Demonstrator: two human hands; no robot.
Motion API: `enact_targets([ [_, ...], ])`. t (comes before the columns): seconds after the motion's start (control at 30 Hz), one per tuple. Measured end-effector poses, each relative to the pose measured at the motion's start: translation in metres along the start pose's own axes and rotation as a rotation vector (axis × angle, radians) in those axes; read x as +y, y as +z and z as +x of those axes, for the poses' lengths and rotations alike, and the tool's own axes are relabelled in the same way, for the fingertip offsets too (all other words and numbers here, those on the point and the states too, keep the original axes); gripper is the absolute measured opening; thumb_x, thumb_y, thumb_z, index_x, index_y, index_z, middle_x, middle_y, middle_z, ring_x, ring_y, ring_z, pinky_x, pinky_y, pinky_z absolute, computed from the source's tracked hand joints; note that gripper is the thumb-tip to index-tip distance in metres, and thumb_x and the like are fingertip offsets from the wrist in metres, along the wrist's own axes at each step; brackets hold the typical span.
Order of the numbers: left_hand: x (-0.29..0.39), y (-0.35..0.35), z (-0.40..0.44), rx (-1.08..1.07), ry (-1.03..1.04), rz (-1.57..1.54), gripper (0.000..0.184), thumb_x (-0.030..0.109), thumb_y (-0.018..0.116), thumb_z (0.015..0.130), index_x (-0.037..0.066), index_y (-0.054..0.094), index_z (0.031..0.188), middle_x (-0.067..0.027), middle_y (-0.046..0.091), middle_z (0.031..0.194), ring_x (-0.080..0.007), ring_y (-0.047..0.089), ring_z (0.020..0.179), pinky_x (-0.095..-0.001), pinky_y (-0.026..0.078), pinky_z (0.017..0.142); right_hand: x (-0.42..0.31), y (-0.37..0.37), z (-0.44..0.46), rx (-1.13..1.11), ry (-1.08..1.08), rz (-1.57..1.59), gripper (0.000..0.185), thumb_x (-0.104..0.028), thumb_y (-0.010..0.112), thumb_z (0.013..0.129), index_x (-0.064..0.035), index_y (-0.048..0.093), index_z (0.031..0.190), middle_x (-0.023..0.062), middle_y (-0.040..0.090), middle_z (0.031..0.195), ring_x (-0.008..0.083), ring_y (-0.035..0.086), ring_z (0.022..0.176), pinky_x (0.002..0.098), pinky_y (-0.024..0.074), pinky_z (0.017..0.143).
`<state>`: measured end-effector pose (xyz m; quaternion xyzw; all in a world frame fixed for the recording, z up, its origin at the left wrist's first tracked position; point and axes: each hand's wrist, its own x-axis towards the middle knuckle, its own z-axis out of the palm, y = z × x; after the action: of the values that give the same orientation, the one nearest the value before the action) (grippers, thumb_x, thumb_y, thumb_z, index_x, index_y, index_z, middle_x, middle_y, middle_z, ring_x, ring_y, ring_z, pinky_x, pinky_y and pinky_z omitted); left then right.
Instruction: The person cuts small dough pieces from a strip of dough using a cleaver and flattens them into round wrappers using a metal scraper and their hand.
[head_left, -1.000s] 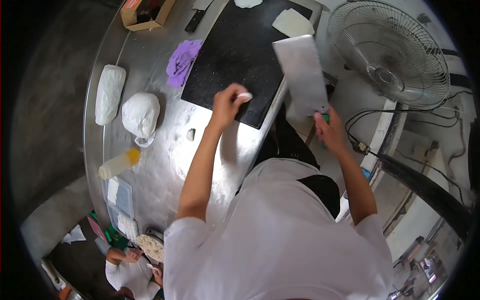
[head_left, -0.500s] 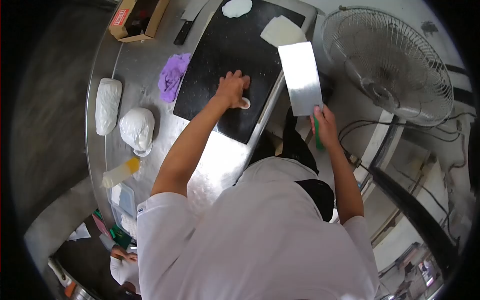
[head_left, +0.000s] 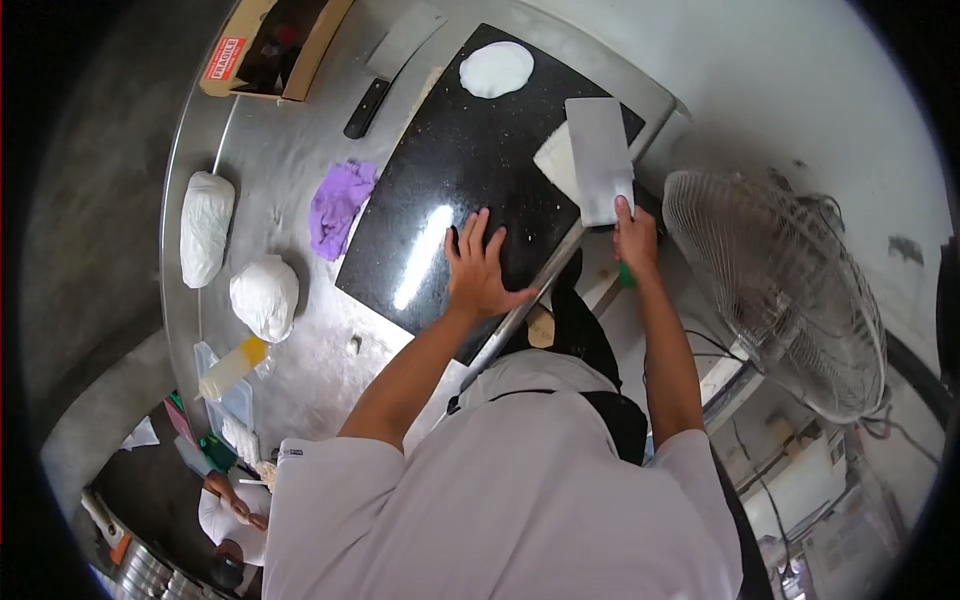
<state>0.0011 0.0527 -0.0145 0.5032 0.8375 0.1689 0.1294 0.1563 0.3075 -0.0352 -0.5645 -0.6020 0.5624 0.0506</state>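
My left hand (head_left: 480,275) is open, fingers spread, over the near end of a black board (head_left: 470,150), with nothing in it. In my right hand (head_left: 634,238) is a cleaver (head_left: 600,160), gripped by its green handle (head_left: 627,275). Its broad blade lies over part of a folded white cloth (head_left: 556,165) at the board's right edge. A flat white round (head_left: 497,69), like dough, rests at the board's far end. Beside the board's left edge lies a crumpled purple cloth (head_left: 340,208).
A second cleaver with a black handle (head_left: 368,108) lies near a cardboard box (head_left: 222,75). Left on the metal table are two white wrapped bundles (head_left: 207,230) (head_left: 265,298) and a yellow-capped bottle (head_left: 232,368). A fan (head_left: 775,295) stands right. Another person (head_left: 232,515) is lower left.
My left hand has come nearer my body and spread its fingers; the small white piece by its thumb no longer shows. The cleaver has moved over the white cloth. The view has shifted.
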Motion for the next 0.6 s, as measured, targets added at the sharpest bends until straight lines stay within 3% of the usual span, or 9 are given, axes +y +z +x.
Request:
enact_targets([
  [0.13,0.002,0.001,0.004,-0.076,0.009,-0.008,0.111,0.08,0.075,0.061,0.003,0.046,0.135,-0.0239,0.027,0.16,-0.0409,0.021,0.151,-0.0662,0.006,0.12,-0.026,-0.007,0.003,-0.016,-0.026,0.002,0.056,-0.049,0.056,0.104,-0.0005,0.058,0.077,0.006,0.052,0.057,0.0176,0.052,0.043,0.0359,0.0433,0.042],
  [0.2,0.002,0.006,-0.008,-0.071,0.038,-0.057,0.11,0.078,0.078,0.058,0.005,0.047,0.133,-0.0227,0.029,0.159,-0.0404,0.021,0.15,-0.065,0.007,0.12,-0.02,-0.004,-0.015,-0.005,0.035,0.178,0.054,-0.048,0.057,0.104,-0.0014,0.055,0.076,0.0058,0.053,0.057,0.0169,0.051,0.043,0.0355,0.0426,0.042],
  [0.3,0.002,0.005,-0.009,-0.056,0.045,-0.106,0.106,0.075,0.081,0.055,0.005,0.05,0.128,-0.0203,0.033,0.157,-0.04,0.024,0.149,-0.0652,0.01,0.12,0.018,0.005,-0.022,0.012,-0.01,-0.075,0.053,-0.047,0.058,0.104,-0.002,0.055,0.075,0.0063,0.053,0.057,0.0174,0.051,0.043,0.0352,0.0416,0.042],
  [0.43,0.0,0.004,-0.01,0.026,0.134,-0.198,0.101,0.075,0.08,0.056,0.006,0.052,0.124,-0.02,0.038,0.155,-0.0396,0.031,0.146,-0.0645,0.013,0.119,0.028,0.007,-0.033,0.023,0.069,-0.017,0.055,-0.049,0.058,0.103,-0.0017,0.056,0.076,0.0074,0.055,0.059,0.0182,0.052,0.044,0.0349,0.0415,0.043],
  [0.5,-0.004,0.007,-0.009,0.095,0.165,-0.223,0.099,0.074,0.08,0.057,0.005,0.053,0.124,-0.0199,0.039,0.154,-0.0399,0.034,0.144,-0.064,0.014,0.119,0.066,0.015,-0.014,0.071,-0.153,-0.131,0.057,-0.052,0.058,0.102,-0.0024,0.056,0.076,0.0074,0.056,0.06,0.0179,0.052,0.045,0.0345,0.0419,0.044],
  [0.53,-0.004,0.004,-0.008,0.164,0.208,-0.253,0.097,0.073,0.08,0.058,0.005,0.053,0.123,-0.0198,0.04,0.154,-0.0402,0.036,0.143,-0.0636,0.015,0.118,0.053,0.016,-0.027,0.083,-0.153,-0.13,0.057,-0.052,0.058,0.102,-0.0024,0.056,0.076,0.0074,0.056,0.06,0.0179,0.052,0.045,0.0345,0.0419,0.044],
  [0.6,-0.007,0.0,0.002,0.187,0.259,-0.259,0.094,0.071,0.08,0.061,0.004,0.053,0.123,-0.0198,0.042,0.153,-0.0413,0.039,0.142,-0.0629,0.018,0.117,0.019,0.01,-0.045,0.043,0.01,-0.141,0.057,-0.054,0.056,0.103,-0.0031,0.055,0.076,0.0074,0.056,0.062,0.0168,0.051,0.046,0.034,0.0429,0.044],
])
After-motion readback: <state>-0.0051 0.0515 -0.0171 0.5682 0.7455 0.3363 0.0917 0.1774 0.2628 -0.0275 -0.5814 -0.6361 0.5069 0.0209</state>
